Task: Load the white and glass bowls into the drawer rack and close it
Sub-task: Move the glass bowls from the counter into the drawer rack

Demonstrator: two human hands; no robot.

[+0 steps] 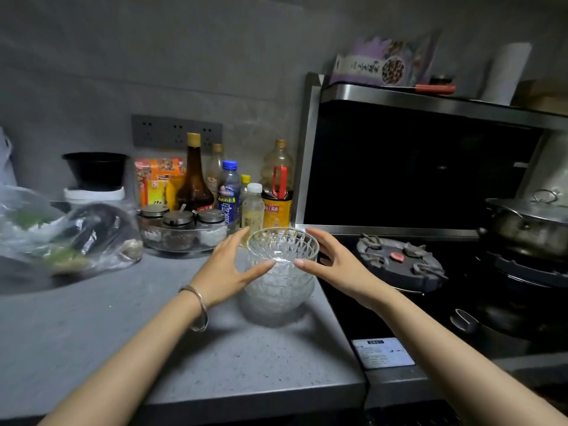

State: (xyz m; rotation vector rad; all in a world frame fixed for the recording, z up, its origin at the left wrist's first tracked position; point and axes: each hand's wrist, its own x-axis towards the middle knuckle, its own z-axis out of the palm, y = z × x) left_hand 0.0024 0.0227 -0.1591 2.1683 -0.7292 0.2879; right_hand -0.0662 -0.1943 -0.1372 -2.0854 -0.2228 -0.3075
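Observation:
A stack of cut-glass bowls (281, 272) stands on the grey countertop (184, 348) near its right edge. My left hand (229, 269) is at the stack's left side and my right hand (333, 265) at its right side. Both hands have spread fingers curved around the top bowl, with the thumb tips touching or nearly touching the glass at the front. Neither hand has closed on it. No white bowl and no drawer rack are in view.
Behind the bowls stand several bottles (229, 192) and a tray of spice jars (181, 229). A plastic bag of vegetables (67, 238) lies at the left. To the right are the stove burner (399, 262) and a lidded steel pot (528, 222).

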